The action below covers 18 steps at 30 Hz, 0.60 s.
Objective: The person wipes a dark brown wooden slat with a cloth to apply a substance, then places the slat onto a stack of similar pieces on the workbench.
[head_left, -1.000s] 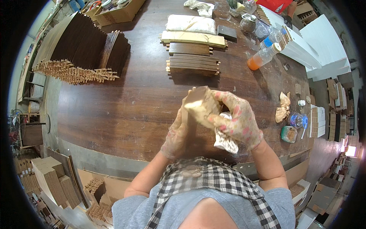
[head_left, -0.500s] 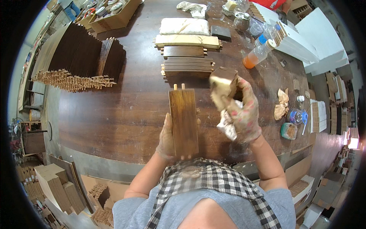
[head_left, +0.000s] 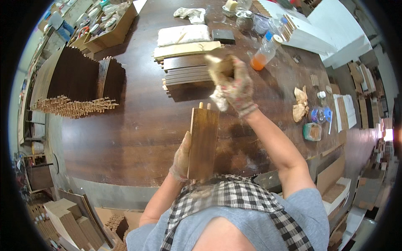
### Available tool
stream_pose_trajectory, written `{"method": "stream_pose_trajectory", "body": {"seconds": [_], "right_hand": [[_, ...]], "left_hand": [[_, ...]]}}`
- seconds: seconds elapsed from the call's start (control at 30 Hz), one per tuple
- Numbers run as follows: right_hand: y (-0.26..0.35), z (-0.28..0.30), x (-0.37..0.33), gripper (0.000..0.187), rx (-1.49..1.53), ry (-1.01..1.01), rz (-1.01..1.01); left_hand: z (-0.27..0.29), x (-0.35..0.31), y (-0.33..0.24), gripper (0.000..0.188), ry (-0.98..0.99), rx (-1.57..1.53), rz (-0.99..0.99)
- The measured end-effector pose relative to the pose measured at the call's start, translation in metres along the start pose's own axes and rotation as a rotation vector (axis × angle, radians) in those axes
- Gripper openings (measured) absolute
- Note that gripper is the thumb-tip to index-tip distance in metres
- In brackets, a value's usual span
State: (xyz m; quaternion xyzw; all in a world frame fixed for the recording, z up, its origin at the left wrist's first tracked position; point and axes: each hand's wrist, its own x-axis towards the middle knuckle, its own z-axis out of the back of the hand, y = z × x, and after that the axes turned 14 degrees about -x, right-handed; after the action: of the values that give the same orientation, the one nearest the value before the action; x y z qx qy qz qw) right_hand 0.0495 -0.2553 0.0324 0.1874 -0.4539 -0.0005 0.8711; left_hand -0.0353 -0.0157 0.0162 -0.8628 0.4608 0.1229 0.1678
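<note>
My left hand [head_left: 181,157], in a stained pale glove, is closed around a brown wooden slat [head_left: 203,144]. The slat stands on end toward me, its two light dowel pins at the far end. My right hand [head_left: 239,90], in a stained glove with pink spots, is raised beyond the slat. It grips a folded brown-and-cream pad [head_left: 217,67], smeared by motion, together with a crumpled white rag [head_left: 219,99]. Behind that hand lies a stack of brown slats with dowel ends [head_left: 184,76], partly hidden by it.
A tall pile of dark slats [head_left: 73,83] stands at the left. Farther back are a folded white cloth [head_left: 183,35], a dark block [head_left: 223,36] and a cardboard box [head_left: 113,35]. At the right sit an orange-liquid bottle [head_left: 264,54], crumpled paper [head_left: 300,106] and a jar [head_left: 312,131].
My right hand has moved away from me and leftward with the pad and rag, up beside the slat stack. The slat in my left hand has tilted a little. The view has shifted.
</note>
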Motion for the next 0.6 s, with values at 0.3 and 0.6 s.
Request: {"method": "stream_pose_trajectory", "body": {"seconds": [0.3, 0.6], "right_hand": [[0.033, -0.006, -0.022, 0.052, -0.106, 0.080, 0.182], [0.040, 0.010, -0.006, 0.054, 0.250, 0.047, 0.082]], "left_hand": [[0.020, 0.010, -0.002, 0.068, 0.078, -0.008, 0.168], [0.001, 0.019, -0.013, 0.062, 0.061, -0.296, 0.003]]}}
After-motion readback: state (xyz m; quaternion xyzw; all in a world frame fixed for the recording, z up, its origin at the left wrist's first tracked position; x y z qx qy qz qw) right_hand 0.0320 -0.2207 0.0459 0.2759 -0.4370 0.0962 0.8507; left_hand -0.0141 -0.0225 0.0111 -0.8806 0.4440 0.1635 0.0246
